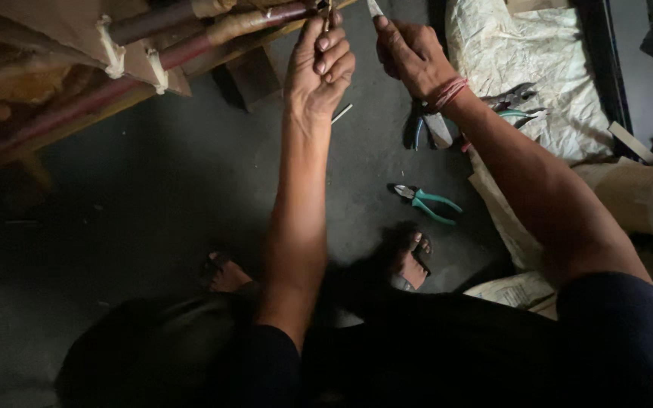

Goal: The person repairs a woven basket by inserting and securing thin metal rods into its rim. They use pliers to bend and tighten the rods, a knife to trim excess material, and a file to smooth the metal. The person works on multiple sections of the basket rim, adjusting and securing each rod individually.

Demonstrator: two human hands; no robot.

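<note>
My left hand (319, 64) is raised at the top centre, fingers pinched on a thin wire end (328, 13) that comes off the dark red pipes (190, 34). My right hand (410, 53) is beside it, closed around the handle of a small knife (376, 9) whose pale blade points up at the frame's top edge. The blade tip is a short way right of the wire. White tape wraps (111, 45) bind the pipes to a tan board at the upper left.
Green-handled pliers (426, 200) lie on the dark floor by my feet (411, 261). Blue-handled pliers (417, 128) and more tools (515, 102) rest near a crumpled white sack (530, 60) at right. A small metal rod (341, 113) lies under my left wrist.
</note>
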